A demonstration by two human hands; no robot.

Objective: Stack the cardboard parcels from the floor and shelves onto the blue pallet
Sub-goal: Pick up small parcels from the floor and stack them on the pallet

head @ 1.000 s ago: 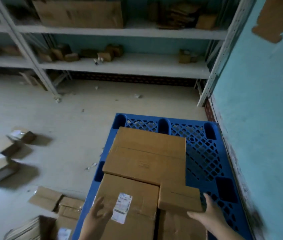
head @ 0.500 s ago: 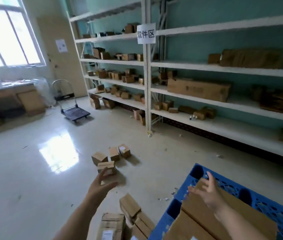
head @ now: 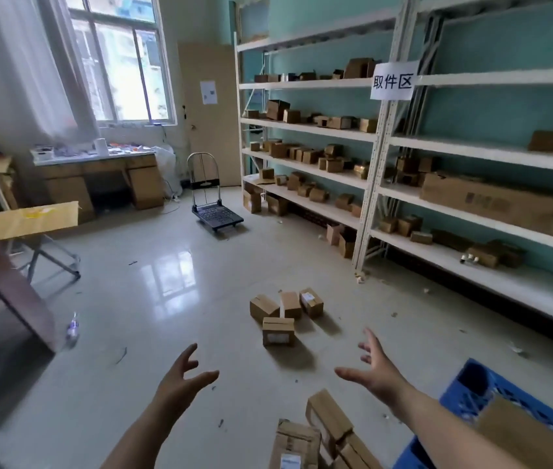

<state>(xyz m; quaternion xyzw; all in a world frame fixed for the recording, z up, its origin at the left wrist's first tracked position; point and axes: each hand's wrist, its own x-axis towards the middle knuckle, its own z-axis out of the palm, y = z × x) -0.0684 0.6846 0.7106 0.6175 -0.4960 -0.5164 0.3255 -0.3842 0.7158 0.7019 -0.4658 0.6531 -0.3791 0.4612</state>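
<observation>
My left hand (head: pixel 180 379) and my right hand (head: pixel 375 368) are both held out over the floor, fingers spread, holding nothing. Ahead of them lies a cluster of several small cardboard parcels (head: pixel 278 330) on the floor. More parcels (head: pixel 327 418) lie piled near the bottom edge, beside the blue pallet (head: pixel 471 384) at the bottom right corner. A flat cardboard parcel (head: pixel 525 434) rests on the pallet. The white shelves (head: pixel 305 128) along the right wall carry many small parcels and one long box (head: pixel 502 206).
A folding hand trolley (head: pixel 216 214) stands in mid-floor near the door. A desk (head: pixel 99 164) sits under the window. A yellow-topped folding table (head: pixel 35 220) and a dark slanted board (head: pixel 14 292) are at the left. A bottle (head: pixel 72 328) lies on the floor.
My view has swung left from the pallet to the room. Both hands left the parcels on the pallet and now reach out empty over the floor.
</observation>
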